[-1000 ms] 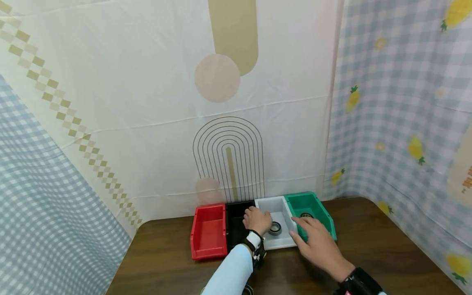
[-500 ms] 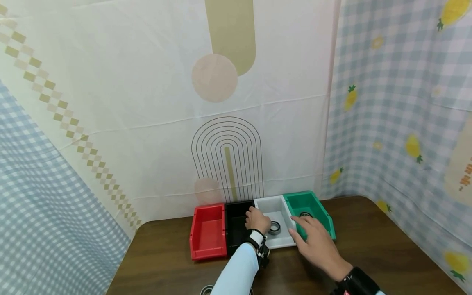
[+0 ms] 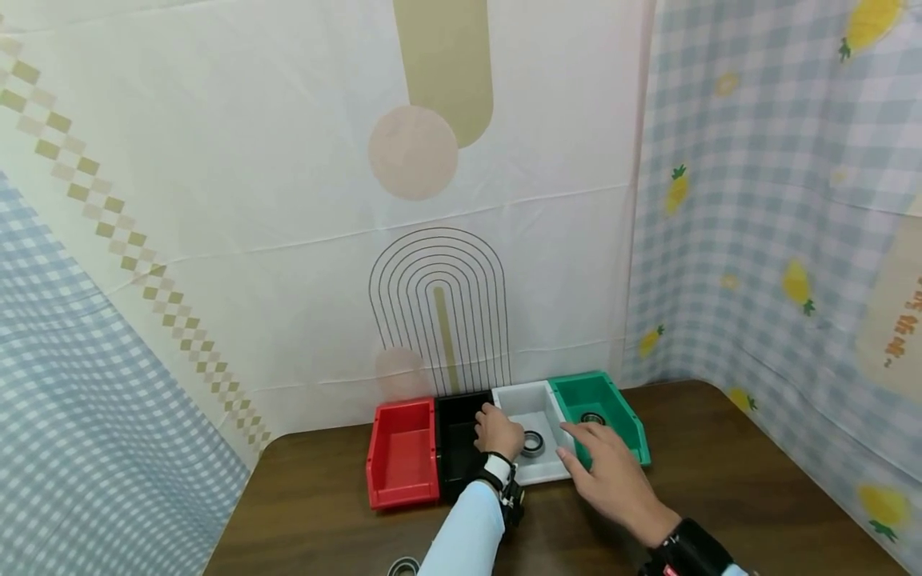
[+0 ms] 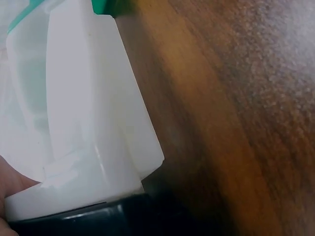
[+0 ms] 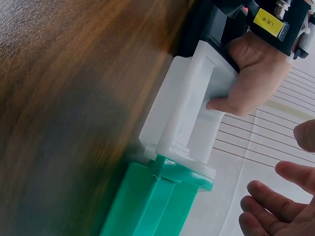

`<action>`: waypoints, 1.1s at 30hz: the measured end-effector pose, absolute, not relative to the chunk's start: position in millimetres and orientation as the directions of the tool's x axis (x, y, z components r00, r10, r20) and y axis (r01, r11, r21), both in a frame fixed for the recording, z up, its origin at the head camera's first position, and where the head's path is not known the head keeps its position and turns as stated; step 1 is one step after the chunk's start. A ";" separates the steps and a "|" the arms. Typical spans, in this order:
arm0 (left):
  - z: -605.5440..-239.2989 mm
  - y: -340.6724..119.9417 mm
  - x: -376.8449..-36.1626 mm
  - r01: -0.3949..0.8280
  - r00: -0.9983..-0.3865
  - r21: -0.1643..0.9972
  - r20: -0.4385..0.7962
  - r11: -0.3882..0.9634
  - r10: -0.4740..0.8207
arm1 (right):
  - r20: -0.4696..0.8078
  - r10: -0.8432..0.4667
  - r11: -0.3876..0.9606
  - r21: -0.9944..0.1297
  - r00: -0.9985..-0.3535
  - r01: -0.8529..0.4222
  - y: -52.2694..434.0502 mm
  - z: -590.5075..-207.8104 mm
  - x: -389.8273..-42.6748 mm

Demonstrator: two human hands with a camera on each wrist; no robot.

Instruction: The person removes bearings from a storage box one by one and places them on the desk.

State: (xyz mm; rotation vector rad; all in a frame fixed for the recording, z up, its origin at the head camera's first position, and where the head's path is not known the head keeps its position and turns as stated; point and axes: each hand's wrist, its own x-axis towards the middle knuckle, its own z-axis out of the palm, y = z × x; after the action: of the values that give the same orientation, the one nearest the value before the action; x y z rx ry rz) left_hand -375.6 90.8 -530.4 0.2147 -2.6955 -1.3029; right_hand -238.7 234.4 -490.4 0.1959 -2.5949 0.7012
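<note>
One bearing (image 3: 534, 442) in white bin (image 3: 522, 400), beside left hand (image 3: 499, 432)

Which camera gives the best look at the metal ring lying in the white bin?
The head view: it looks down into the white bin, so the metal ring shows whole, just beside the left hand. The left wrist view shows only the bin's outer wall, and the right wrist view its side with that hand on it; neither shows the ring.
</note>
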 end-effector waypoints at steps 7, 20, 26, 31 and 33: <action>-531.4 89.9 -374.7 -0.067 -0.982 0.786 0.058 0.614 -0.181 | 0.458 -0.028 0.858 -0.446 -0.889 -0.256 235.2 -491.3 -241.1; -527.7 87.5 -372.4 -0.086 -0.981 0.824 0.028 0.560 -0.191 | 0.471 -0.073 0.871 -0.399 -0.879 -0.286 228.7 -498.4 -246.0; -526.0 89.4 -370.7 -0.076 -0.981 0.833 0.036 0.548 -0.192 | 0.482 -0.087 0.875 -0.381 -0.872 -0.299 229.3 -497.2 -249.3; -526.1 88.6 -370.6 -0.073 -0.980 0.834 0.043 0.546 -0.197 | 0.496 -0.114 0.879 -0.354 -0.861 -0.320 226.2 -494.8 -254.4; -525.8 86.9 -370.9 -0.071 -0.980 0.836 0.043 0.544 -0.194 | 0.484 -0.132 0.883 -0.339 -0.865 -0.325 224.6 -495.3 -259.2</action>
State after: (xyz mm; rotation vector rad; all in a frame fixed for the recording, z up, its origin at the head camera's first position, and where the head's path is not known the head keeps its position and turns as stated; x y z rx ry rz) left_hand -370.9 86.9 -525.8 0.2283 -2.6433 -1.4225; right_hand -259.2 224.6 -495.3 0.3337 -2.5935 0.5767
